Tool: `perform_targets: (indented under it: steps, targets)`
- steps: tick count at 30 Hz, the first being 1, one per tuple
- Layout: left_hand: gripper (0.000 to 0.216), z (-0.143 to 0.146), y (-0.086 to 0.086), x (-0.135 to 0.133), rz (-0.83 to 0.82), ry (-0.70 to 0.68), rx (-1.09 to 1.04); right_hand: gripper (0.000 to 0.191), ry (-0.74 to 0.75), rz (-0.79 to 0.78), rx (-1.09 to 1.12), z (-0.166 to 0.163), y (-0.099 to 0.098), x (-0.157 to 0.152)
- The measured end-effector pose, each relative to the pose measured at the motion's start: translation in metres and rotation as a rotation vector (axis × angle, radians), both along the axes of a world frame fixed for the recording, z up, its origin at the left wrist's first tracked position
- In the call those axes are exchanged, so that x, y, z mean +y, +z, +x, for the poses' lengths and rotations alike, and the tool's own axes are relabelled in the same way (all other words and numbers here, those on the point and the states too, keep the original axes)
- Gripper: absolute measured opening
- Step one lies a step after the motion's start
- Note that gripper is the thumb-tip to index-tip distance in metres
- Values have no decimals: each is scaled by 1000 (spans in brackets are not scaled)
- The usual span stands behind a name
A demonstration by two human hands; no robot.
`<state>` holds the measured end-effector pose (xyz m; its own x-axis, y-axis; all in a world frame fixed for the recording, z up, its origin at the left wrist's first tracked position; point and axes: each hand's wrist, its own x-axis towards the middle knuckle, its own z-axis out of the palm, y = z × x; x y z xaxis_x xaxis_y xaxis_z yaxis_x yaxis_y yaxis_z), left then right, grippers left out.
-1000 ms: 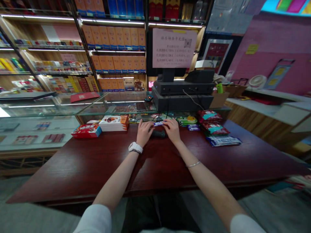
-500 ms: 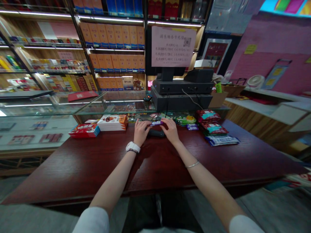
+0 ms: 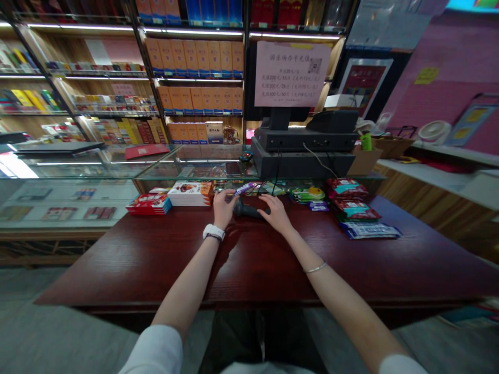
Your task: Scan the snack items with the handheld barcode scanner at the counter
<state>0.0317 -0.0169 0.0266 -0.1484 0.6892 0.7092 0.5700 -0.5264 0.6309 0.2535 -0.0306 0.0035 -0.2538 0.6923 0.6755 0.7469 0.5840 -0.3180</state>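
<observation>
Since half a second ago the right hand [image 3: 275,210] lets go of the small purple packet [image 3: 245,188]; the left hand [image 3: 223,205] alone now lifts it, tilted, its far end raised toward the glass case. The right hand drops onto the dark handheld scanner [image 3: 246,210].

Desk [image 3: 249,265]: dark red wood, wide, carries everything near the hands.
Glass display case [image 3: 187,169]: beyond the fingers, along the desk's far edge.
Black register unit [image 3: 302,150] with pink notice [image 3: 292,74]: beyond and right of the right hand, on the case.
White-orange boxes [image 3: 192,193] and red packets [image 3: 148,203]: left of the left hand, near, not touching.
Stacked red-teal snack bags [image 3: 353,200], blue-white bag [image 3: 370,230]: well right of the right hand.
Green-yellow packet [image 3: 307,194]: just beyond and right of the right hand.

Scanner lies on the desk between the two hands; right fingers [image 3: 265,200] spread, resting over its right end, not clenched as far as I can tell.
Purple packet: pinched at its near end by the left fingers [image 3: 230,194], above the scanner, clear of the desk.
White watch [image 3: 213,231] on left wrist; thin bangle [image 3: 315,268] on right.
</observation>
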Motion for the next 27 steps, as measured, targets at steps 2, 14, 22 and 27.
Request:
perform_targets:
  steps: [2,14,22,27]
  targets:
    - [6,-3,-2,2,-14,-4,4,48,17,-37,-64,-5,-2,0]
    - [8,-10,-11,8,-52,35,66,63,68,-249,-289,-31,-19,11]
    - [6,-11,-10,4,-73,51,95,68,157,-355,-226,31,-6,-1]
    - [6,-8,-14,3,-72,17,121,74,170,-362,-210,34,-10,-2]
